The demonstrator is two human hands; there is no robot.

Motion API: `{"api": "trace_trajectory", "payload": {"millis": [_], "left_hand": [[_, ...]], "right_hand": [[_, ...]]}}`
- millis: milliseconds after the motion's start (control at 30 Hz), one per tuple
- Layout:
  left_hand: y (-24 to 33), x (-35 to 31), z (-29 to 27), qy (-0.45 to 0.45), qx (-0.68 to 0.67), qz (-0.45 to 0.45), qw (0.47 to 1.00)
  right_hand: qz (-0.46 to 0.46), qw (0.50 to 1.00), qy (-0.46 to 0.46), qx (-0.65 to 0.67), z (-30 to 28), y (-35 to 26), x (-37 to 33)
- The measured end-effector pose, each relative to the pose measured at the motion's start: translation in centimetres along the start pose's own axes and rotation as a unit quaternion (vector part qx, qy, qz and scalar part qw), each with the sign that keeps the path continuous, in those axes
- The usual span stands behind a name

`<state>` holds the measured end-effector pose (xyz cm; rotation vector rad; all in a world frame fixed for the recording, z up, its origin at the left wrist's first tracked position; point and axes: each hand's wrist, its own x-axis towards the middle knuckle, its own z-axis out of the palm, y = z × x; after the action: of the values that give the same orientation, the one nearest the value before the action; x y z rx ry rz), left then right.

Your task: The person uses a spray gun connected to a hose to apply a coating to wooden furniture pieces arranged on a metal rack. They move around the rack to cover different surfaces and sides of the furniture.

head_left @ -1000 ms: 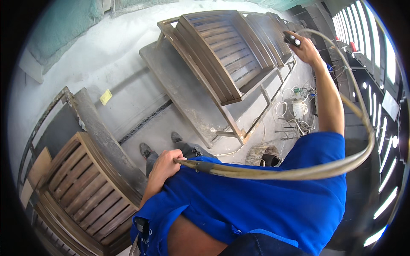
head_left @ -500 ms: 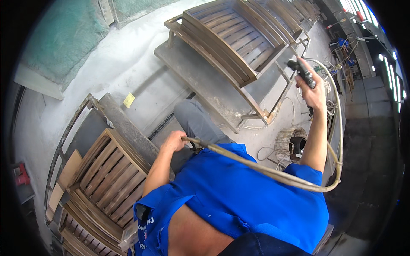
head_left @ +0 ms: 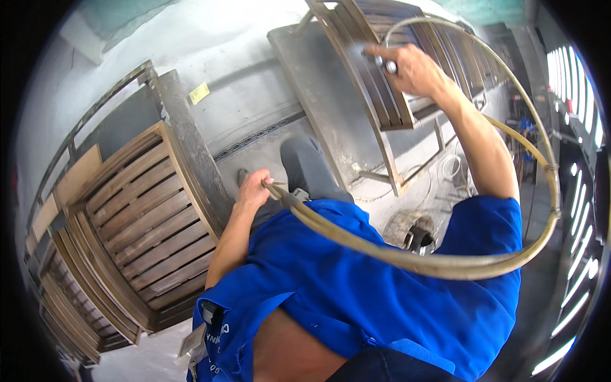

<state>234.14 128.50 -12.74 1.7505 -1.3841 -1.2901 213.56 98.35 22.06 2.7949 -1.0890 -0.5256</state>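
Observation:
My right hand [head_left: 417,73] is closed around a spray gun [head_left: 382,62], raised over the wooden frame of a slatted seat [head_left: 363,70] at the upper middle. A faint haze shows by its nozzle. A pale yellowish double hose [head_left: 407,260] loops from the gun round my right arm and across my blue shirt. Its near end is gripped by my left hand [head_left: 253,189], low in front of my body. Beside my left arm lies another slatted wooden seat [head_left: 149,210]. The gun's trigger is hidden by my fingers.
Grey boards [head_left: 305,83] lie under the seats. More slatted wooden pieces [head_left: 73,299] stand at the lower left. A crusted bucket [head_left: 398,228] sits on the floor near my right side, with loose hose around. A floor chain channel [head_left: 254,138] runs between the rows.
My right hand has swung left and up with the spray gun, to the seat frame. The view has turned, the hose loop has shifted, and my left hand keeps its grip.

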Motion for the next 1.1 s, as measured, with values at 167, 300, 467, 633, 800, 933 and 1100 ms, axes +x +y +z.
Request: {"api": "trace_trajectory", "payload": {"millis": [167, 300, 467, 633, 800, 933, 1100], "left_hand": [[1.1, -1.3, 3.0, -0.02, -0.045, 0.127, 0.991], [2.8, -0.5, 6.3, -0.081, -0.059, 0.193, 0.976], [6.7, 0.9, 8.6, -0.084, -0.064, 0.257, 0.961], [8.5, 0.7, 8.2, -0.07, -0.108, 0.332, 0.934], [8.2, -0.4, 7.3, -0.107, -0.092, 0.348, 0.927], [7.2, -1.0, 6.4, -0.098, -0.097, 0.339, 0.93], [7.3, -0.3, 5.2, -0.132, -0.097, 0.347, 0.923]], "right_hand": [[-0.083, 0.989, 0.12, -0.028, -4.9, -0.6, 10.9], [-0.087, 0.995, -0.032, -0.038, -8.4, -1.0, 7.9], [-0.277, 0.951, -0.126, -0.052, -8.3, -5.3, 1.5], [-0.192, 0.92, -0.339, 0.039, -11.2, -8.6, -1.0], [-0.09, 0.958, -0.218, -0.161, -12.4, -8.4, 7.0], [-0.133, 0.987, -0.015, -0.088, -15.1, -9.1, 12.5], [-0.161, 0.962, -0.171, -0.14, -16.4, -10.9, 7.8]]}}
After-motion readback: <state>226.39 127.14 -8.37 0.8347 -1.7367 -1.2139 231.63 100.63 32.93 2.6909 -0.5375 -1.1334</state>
